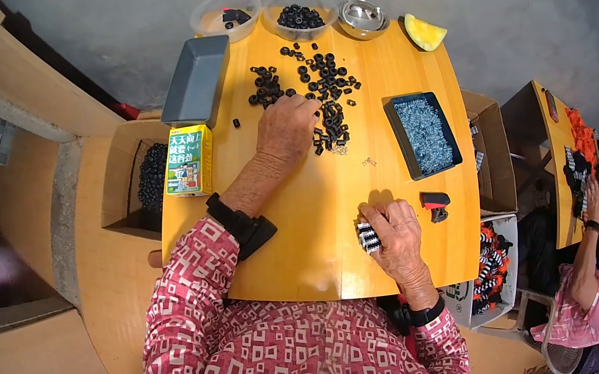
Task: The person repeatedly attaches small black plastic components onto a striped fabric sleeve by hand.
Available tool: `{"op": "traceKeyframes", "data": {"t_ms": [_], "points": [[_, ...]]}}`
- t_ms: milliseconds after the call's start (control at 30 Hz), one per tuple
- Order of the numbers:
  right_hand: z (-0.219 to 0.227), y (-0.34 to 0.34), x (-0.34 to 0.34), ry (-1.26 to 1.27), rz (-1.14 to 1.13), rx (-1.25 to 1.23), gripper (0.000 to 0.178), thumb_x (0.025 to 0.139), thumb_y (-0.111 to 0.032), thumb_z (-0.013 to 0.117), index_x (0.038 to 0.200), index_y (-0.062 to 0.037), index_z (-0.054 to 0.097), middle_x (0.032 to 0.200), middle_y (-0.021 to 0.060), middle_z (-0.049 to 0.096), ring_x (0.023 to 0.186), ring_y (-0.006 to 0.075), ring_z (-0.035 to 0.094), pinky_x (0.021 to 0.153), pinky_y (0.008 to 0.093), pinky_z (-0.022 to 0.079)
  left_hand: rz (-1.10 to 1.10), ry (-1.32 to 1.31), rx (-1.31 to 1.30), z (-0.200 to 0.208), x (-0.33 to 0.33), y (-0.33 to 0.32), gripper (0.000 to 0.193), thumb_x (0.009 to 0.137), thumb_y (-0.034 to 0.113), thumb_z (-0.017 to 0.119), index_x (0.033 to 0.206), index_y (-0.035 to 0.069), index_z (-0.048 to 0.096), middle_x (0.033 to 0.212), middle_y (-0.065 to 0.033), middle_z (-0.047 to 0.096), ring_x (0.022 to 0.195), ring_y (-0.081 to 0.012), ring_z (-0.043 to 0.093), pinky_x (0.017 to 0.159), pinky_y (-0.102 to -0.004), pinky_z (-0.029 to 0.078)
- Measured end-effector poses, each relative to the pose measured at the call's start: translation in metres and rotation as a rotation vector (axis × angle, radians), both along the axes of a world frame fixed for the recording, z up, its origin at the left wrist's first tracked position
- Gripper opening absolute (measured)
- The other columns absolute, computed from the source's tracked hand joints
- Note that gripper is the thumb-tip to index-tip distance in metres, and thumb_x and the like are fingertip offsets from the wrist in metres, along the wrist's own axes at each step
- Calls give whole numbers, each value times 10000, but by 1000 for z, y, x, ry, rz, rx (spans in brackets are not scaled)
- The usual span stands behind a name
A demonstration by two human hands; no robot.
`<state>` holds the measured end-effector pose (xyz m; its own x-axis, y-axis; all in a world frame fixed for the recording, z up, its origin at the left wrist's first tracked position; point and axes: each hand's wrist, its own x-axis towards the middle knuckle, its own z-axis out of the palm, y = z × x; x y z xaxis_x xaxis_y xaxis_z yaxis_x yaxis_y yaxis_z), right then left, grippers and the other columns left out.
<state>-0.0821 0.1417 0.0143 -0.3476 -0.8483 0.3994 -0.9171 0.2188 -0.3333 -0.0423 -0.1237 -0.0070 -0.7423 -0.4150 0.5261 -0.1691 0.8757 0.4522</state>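
My left hand (288, 127) reaches into the small black ring-shaped and wheel-like parts (329, 76) scattered over the yellow wooden table (287, 259). Its fingers curl downward; their tips, and anything between them, are hidden. Near the table's front edge, my right hand (399, 243) is closed on a small black piece with white stripes (367, 237), which sticks out on the thumb side. Just right of that hand lies a small black and red part (435, 201). A dark tray of small clear pieces (426, 134) stands beyond it.
At the back are two clear plastic bowls (300, 16), a metal bowl (363, 19) and a yellow fruit wedge (425, 32). A grey bin (194, 78) and a yellow-green carton (188, 161) line the left. Boxes flank the table. Another person (588, 302) works at the right.
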Motion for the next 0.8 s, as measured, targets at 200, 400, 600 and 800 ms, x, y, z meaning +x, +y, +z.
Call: {"op": "traceKeyframes", "data": {"t_ms": [200, 400, 600, 800], "points": [[2, 1, 0, -17, -5, 26, 357, 719, -42, 758, 1069, -27, 689, 909, 116, 592, 827, 303, 561, 743, 406, 468, -58, -125, -88, -2, -7, -2, 133, 824, 104, 688, 946, 50, 682, 848, -100, 629, 886, -313, 623, 772, -427, 519], [1, -1, 1, 4, -27, 20, 381, 724, -56, 745, 1096, -25, 674, 948, 122, 577, 857, 306, 554, 772, 413, 455, -83, 70, 52, 18, 1, 7, 135, 823, 68, 669, 954, 46, 695, 860, -106, 647, 796, -288, 640, 701, -382, 527], [0, -3, 1, 22, -86, 25, 334, 759, -76, 732, 1081, -20, 663, 918, 119, 551, 856, 310, 548, 769, 417, 444, -250, 25, 1052, 28, 33, 27, 162, 830, 66, 692, 988, 33, 705, 861, -27, 679, 801, -124, 636, 725, -276, 516], [14, -13, -13, -66, -56, 78, 310, 766, -45, 729, 1067, -21, 659, 910, 139, 600, 831, 333, 583, 737, 412, 501, -270, 108, 1766, 35, 64, 36, 210, 856, 16, 721, 1056, 77, 702, 1020, 7, 673, 953, -131, 674, 816, -223, 528]]}}
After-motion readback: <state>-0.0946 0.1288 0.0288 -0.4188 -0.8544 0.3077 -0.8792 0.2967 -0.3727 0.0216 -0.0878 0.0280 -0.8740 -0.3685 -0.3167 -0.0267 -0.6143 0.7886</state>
